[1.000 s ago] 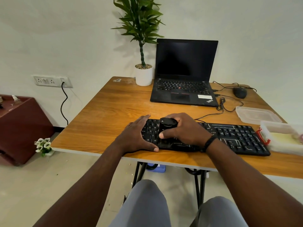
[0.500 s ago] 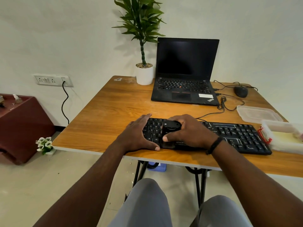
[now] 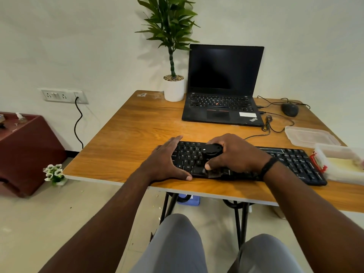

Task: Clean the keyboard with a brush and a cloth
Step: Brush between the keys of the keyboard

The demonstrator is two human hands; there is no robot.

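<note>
We see a wood-grain tabletop with a pale edge, standing on black metal legs. At its near edge lies a flat black plastic keyboard, its long axis running left to right along that edge and its key rows facing up. Our left hand rests flat on the keyboard's left end, fingers straight and spread, the thumb against the front rim. Just to the right, our right hand curls round a black brush with a rounded, domed top, its thumb and fingers grasping it; the brush sits on the keys left of the middle. Behind stand a smooth white round pot with a leafy plant and an open black laptop. At the right, a shallow clear plastic lid lies flat, and a clear box with a red clasp holds something pale yellow that we cannot identify.
</note>
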